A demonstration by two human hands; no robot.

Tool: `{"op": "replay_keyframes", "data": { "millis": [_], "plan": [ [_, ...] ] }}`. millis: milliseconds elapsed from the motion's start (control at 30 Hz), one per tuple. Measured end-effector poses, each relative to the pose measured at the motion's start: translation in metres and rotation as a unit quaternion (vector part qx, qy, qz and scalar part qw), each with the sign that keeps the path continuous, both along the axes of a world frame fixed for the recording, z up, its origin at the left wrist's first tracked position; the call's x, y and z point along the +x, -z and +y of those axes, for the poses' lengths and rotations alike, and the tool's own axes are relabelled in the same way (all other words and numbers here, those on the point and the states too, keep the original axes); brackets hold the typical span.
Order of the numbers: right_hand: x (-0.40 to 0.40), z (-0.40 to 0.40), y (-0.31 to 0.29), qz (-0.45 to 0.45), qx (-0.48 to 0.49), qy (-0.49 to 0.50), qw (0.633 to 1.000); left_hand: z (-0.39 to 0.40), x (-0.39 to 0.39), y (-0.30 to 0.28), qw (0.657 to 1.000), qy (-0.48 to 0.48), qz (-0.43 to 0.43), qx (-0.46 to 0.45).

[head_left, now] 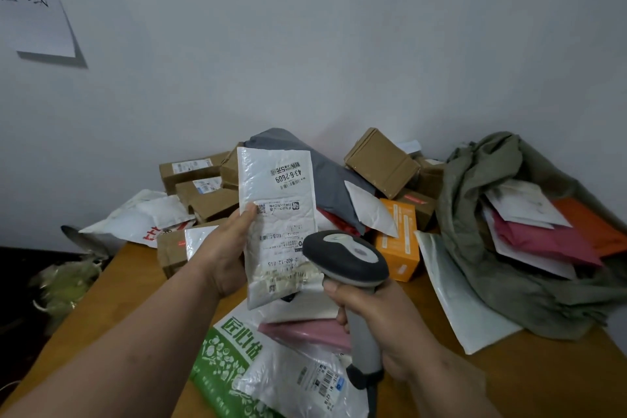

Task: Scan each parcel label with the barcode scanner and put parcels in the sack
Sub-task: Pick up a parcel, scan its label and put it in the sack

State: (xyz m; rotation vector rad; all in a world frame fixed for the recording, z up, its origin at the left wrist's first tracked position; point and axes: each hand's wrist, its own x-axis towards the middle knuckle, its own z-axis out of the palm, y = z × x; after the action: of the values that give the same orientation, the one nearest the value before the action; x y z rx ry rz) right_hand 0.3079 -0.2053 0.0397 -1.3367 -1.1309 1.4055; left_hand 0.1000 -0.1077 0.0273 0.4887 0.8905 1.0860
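Observation:
My left hand (225, 253) grips a white bubble-mailer parcel (276, 200) by its left edge and holds it upright above the table, label side facing me. My right hand (376, 319) grips the handle of a grey barcode scanner (346, 256), whose head is just in front of the lower right part of the label. An olive-green sack (475, 214) lies open at the right, with white, pink and orange parcels inside.
Brown cartons (381, 161), a grey poly bag (325, 166), an orange box (398, 241) and white mailers are piled against the wall. A green-and-white bag (227, 353) and a pink mailer (305, 332) lie below my hands on the wooden table (543, 377). A paper sign (30, 0) hangs top left.

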Motion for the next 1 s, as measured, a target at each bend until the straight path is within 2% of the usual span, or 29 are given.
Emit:
{"op": "replay_keyframes", "data": {
  "millis": [267, 1000],
  "plan": [
    [0.004, -0.008, -0.005, -0.001, 0.002, -0.034, 0.999, 0.000, 0.004, -0.011, 1.000, -0.005, -0.011, 0.019],
    [0.023, -0.016, -0.013, 0.000, 0.016, -0.049, 0.999, -0.019, 0.028, -0.017, 0.999, -0.011, 0.003, 0.045]
  ]
}}
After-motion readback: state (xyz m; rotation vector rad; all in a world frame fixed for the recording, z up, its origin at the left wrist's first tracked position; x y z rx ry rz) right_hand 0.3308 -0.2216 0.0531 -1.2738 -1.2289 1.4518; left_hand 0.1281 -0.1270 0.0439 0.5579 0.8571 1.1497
